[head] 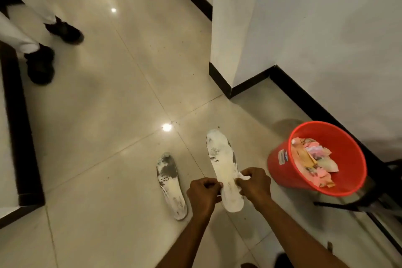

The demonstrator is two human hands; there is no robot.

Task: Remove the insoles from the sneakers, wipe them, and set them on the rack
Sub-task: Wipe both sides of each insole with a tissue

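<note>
I hold a white insole [221, 159] with grey smudges near its toe above the tiled floor. My left hand [203, 194] pinches its left edge near the heel. My right hand [254, 185] grips the right edge together with a small white wipe [243, 176]. A second insole [170, 185], white with large dark grey stains at the toe end, lies flat on the floor just left of my left hand. No sneakers or rack can be made out.
A red bucket [280, 172] holding crumpled pink and tan paper stands on the right by the wall. A dark metal frame [356, 204] sits beside it. Another person's legs in white trousers and black shoes [40, 65] stand at the upper left. A white pillar [230, 28] rises ahead.
</note>
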